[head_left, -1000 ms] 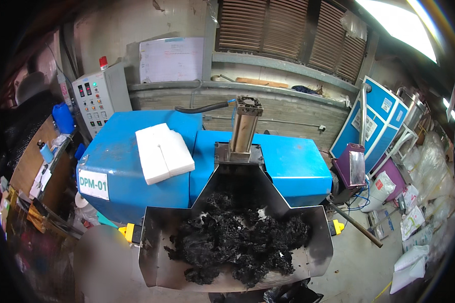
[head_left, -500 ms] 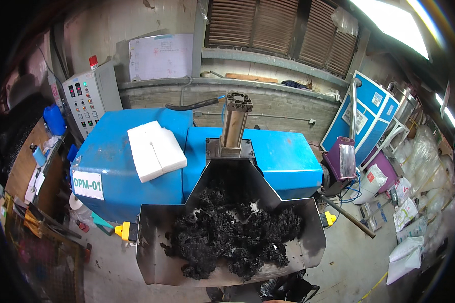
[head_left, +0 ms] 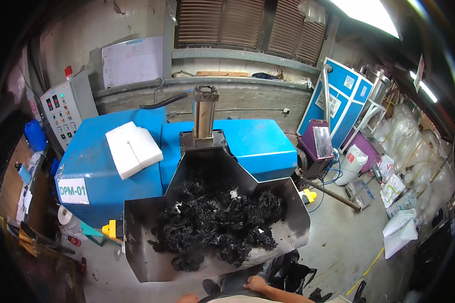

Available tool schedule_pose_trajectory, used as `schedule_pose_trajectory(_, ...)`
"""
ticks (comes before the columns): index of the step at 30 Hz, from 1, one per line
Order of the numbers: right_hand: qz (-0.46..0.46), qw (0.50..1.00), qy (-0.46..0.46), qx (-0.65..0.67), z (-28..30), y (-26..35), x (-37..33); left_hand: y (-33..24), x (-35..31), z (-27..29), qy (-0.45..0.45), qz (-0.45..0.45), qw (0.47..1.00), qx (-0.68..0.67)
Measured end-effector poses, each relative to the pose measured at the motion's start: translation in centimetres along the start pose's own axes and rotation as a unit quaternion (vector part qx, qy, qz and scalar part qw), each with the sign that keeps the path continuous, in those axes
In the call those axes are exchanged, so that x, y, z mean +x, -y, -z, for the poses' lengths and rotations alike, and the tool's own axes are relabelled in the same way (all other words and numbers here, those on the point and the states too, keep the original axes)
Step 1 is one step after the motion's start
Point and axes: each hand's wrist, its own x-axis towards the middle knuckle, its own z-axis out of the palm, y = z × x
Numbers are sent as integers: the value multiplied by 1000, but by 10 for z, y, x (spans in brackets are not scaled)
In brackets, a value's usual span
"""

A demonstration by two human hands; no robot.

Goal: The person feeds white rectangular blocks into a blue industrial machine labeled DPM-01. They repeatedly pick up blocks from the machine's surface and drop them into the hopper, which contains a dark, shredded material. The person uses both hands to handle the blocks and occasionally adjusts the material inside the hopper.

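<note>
My right hand (head_left: 257,284) is at the lower edge, low in front of my body, with its fingers curled. It is beside a black patterned bag (head_left: 289,276); whatever it may grip is hidden. Only a sliver of my left hand (head_left: 188,299) shows at the bottom edge, its fingers out of view. Ahead of me a wide metal hopper tray (head_left: 136,262) holds a heap of black, crumbly, fibrous lumps (head_left: 212,227) with a few white bits. Neither hand touches the heap.
Behind the tray stands a blue machine (head_left: 258,146) with a metal cylinder (head_left: 205,116) and a white foam block (head_left: 134,150) on top. Yellow-and-black switches (head_left: 111,230) flank the tray. A control cabinet (head_left: 68,111) is left; a metal bar (head_left: 333,194) and white sacks (head_left: 400,230) are right.
The view has shifted, so the machine and tray sit further left and slightly higher. My right hand and forearm have come into view at the bottom, with part of my left.
</note>
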Motion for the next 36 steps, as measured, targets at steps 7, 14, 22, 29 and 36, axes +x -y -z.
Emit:
schedule_pose_trajectory(7, -71, 930, -150, 328, -48, -30, 13, -2, 2, -17, 15, -10, 1000, 9)
schedule_pose_trajectory(14, -42, 892, -62, 446, -45, -21, -24, -8, 13, -34, 25, -23, 999, 16)
schedule_pose_trajectory(22, -15, 946, 75, 315, -18, -54, -107, 8, 22, -31, 53, -67, 996, 38)
schedule_pose_trajectory(29, 71, 933, -266, 233, 286, 121, -106, -83, -41, 66, 201, -228, 953, -19)
schedule_pose_trajectory(36, -138, 876, -451, -97, 426, -9, -26, -404, -119, 354, -140, -454, 880, -22)
